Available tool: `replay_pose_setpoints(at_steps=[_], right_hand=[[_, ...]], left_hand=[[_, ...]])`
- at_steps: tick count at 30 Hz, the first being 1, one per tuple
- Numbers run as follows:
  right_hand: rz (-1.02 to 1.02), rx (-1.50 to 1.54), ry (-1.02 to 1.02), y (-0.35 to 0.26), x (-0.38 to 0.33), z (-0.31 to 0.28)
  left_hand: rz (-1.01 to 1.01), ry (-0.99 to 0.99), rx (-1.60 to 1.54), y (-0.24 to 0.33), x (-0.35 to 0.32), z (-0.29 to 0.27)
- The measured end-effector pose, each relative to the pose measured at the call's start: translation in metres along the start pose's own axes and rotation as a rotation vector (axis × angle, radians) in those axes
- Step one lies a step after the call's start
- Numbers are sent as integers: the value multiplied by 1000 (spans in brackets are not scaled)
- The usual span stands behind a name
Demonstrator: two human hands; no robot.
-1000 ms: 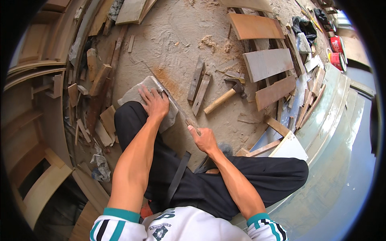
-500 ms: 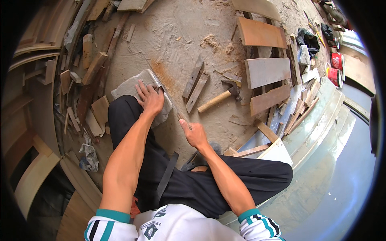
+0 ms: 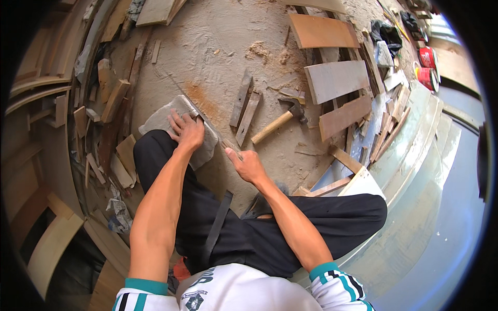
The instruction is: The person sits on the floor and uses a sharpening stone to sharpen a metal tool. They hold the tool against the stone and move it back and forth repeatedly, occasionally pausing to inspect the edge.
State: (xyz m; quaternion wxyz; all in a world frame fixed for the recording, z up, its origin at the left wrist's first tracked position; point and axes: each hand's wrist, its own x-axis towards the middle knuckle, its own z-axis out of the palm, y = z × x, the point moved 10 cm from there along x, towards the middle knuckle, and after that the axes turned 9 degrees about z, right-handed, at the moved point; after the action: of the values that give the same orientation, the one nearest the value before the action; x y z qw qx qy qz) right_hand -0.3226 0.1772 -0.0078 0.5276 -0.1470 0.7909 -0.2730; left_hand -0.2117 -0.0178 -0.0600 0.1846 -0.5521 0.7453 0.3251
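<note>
My right hand [image 3: 247, 165] is closed round the wooden handle of a hand saw [image 3: 207, 121]. Its long thin blade shows almost edge-on, slanting away to the far left along the right side of a pale, rough stone block [image 3: 157, 117]. On top of that block lies my left hand [image 3: 187, 130], fingers spread and bent, the fingertips close to the blade. A small dark piece shows by its index finger; its kind is hidden. Reddish sawdust [image 3: 202, 101] is scattered on the floor just beyond the blade.
A claw hammer [image 3: 276, 124] and two short wood pieces [image 3: 246, 114] lie right of the block. Curved boards [image 3: 337, 75] line the far right, near red tins [image 3: 427, 76]. Wood scraps [image 3: 115, 101] crowd the left, and glass-like sheets [image 3: 410, 202] lie at the right.
The whole view has shifted slightly. My right hand and the saw handle sit a little closer to the block, the saw pushed slightly forward. My left hand stays on the block.
</note>
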Motion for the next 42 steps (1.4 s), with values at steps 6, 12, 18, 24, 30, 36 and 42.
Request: replay_pose_setpoints(at_steps=[6,12,18,24,30,36,42], right_hand=[[-65,2,47,0,-18,-6],[-34,-12,51,-3,-3,3],[-36,-55,23,-2,-11,0],[-32,-18,10,5,-4,2],[-16,-43,34,1,-7,0],[32,-35,-42,25,-20,4],[-8,-56,35,1,-1,-5]], left_hand=[[-5,-1,5,2,-4,-7],[0,13,-21,3,-2,-4],[-5,7,-11,3,-6,-11],[7,0,-30,5,-8,-7],[-3,-4,-12,6,-7,-7],[-12,28,16,-4,-7,-8],[3,19,7,8,-4,0]])
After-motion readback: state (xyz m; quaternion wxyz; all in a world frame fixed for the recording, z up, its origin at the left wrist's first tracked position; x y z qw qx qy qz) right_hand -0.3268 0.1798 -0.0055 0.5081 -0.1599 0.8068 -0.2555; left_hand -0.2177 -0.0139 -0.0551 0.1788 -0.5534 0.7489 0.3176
